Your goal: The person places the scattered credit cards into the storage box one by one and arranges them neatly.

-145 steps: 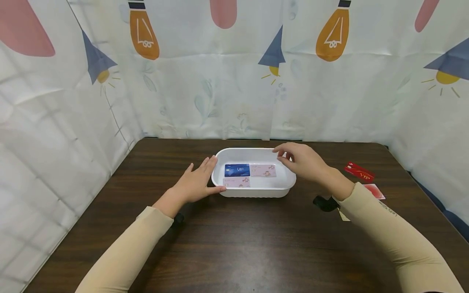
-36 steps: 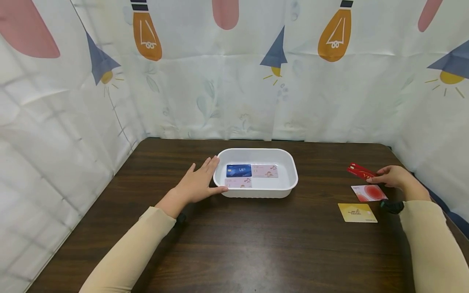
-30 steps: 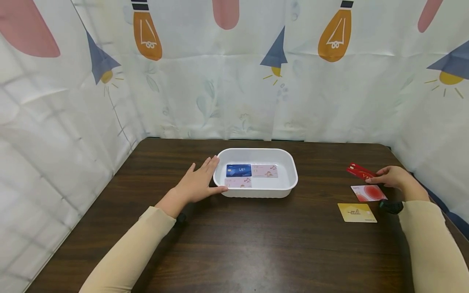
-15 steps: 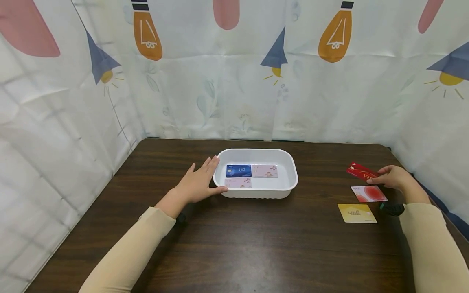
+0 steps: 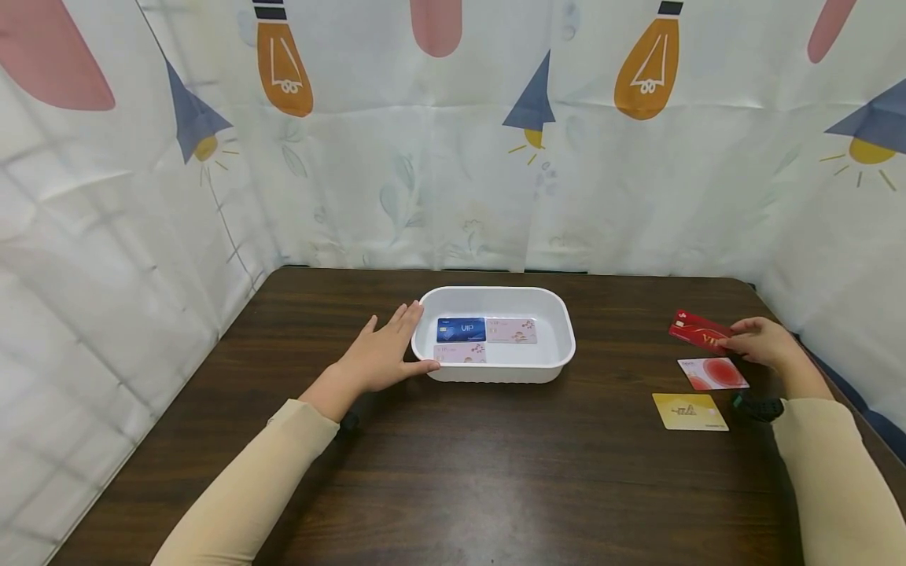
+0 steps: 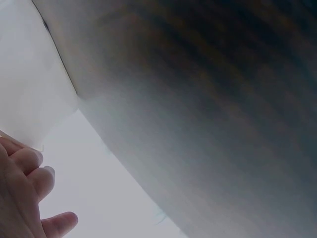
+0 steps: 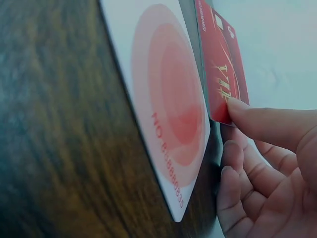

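My right hand (image 5: 767, 343) pinches the near right end of a red VIP card (image 5: 697, 329) between thumb and fingers. The right wrist view shows the thumb on top of that red card (image 7: 224, 69) and fingertips under its edge. Spread fingers of my left hand (image 5: 378, 354) rest against the left side of a white plastic tray (image 5: 559, 346). Inside the tray lie a blue VIP card (image 5: 462, 329) and two pink cards, one to the right (image 5: 512, 330) and one in front, its lower edge hidden by the rim.
A white and red card (image 5: 712, 373) lies just in front of the red one, and a yellow card (image 5: 690, 412) in front of that. Both are flat on the dark wooden table (image 5: 453, 472). A printed white curtain (image 5: 453, 189) stands behind the table.
My right hand went from above the tray to the cards at the right and took hold of the red card, now lifted slightly at its right end. The left hand stayed at the tray.
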`<state>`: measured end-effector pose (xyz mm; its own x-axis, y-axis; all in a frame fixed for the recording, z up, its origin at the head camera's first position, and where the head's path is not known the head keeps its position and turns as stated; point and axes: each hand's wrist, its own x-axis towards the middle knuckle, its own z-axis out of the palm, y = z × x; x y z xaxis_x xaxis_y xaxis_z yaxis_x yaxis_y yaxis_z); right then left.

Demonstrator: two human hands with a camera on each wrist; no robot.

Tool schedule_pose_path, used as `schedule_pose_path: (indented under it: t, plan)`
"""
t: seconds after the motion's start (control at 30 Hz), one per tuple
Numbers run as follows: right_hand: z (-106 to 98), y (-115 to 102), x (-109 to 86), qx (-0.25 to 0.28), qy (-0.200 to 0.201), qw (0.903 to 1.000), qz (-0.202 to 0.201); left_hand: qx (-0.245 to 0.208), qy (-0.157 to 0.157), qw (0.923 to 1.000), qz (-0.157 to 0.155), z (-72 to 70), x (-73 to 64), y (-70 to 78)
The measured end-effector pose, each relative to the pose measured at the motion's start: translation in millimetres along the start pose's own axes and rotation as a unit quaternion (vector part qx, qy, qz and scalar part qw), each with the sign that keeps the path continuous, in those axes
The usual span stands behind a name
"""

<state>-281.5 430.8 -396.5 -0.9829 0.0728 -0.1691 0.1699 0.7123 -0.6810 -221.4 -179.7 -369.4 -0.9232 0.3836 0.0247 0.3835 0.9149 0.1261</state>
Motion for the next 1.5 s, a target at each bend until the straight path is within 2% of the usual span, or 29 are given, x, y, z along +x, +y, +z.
schedule_pose_path:
  t: [0.17,0.33,0.4,0.53,0.63,0.87,1.13,1.23,1.4,1.5]
  plan:
    - [2.6,-2.5,-4.2,0.083,0.013,0.9962,0.022,0.000,0.004,1.0000,0.002,0.7,0.8,-0.3]
    - [3.5,-7.3,-9.9,0.191,0.007,0.9801,0.052,0.007,0.009,0.9999,0.006,1.6,1.6,-1.1]
    - [2.5,-9.9,-12.3,0.236,0.000,0.9702,0.055,0.010,0.007,0.9999,0.004,1.4,1.6,-0.9]
    - [-1.2,-17.8,-14.8,0.341,-0.026,0.9384,0.047,0.010,0.001,1.0000,0.002,0.3,1.3,-0.3]
    - [-2.9,-27.5,-16.2,0.378,-0.034,0.9245,0.032,0.005,0.000,1.0000,0.001,-0.6,0.9,-0.2]
    - [-3.5,-52.2,-19.7,0.374,-0.034,0.9268,0.002,0.001,-0.005,1.0000,-0.003,-0.5,1.5,-1.1]
    - [-0.6,-80.1,-27.7,0.365,-0.079,0.9271,-0.030,0.000,-0.005,1.0000,-0.003,0.3,2.2,-1.5]
    - [2.4,-90.8,-27.7,0.352,-0.087,0.9308,-0.045,0.002,-0.006,1.0000,-0.003,-0.4,2.1,-1.0]
    - [10.0,-106.5,-27.5,0.356,-0.110,0.9249,-0.074,0.001,-0.007,1.0000,-0.004,-0.9,2.1,-0.3]
    - [16.3,-115.7,-29.2,0.345,-0.119,0.9270,-0.089,0.001,-0.008,1.0000,-0.005,-0.9,2.2,-0.2]
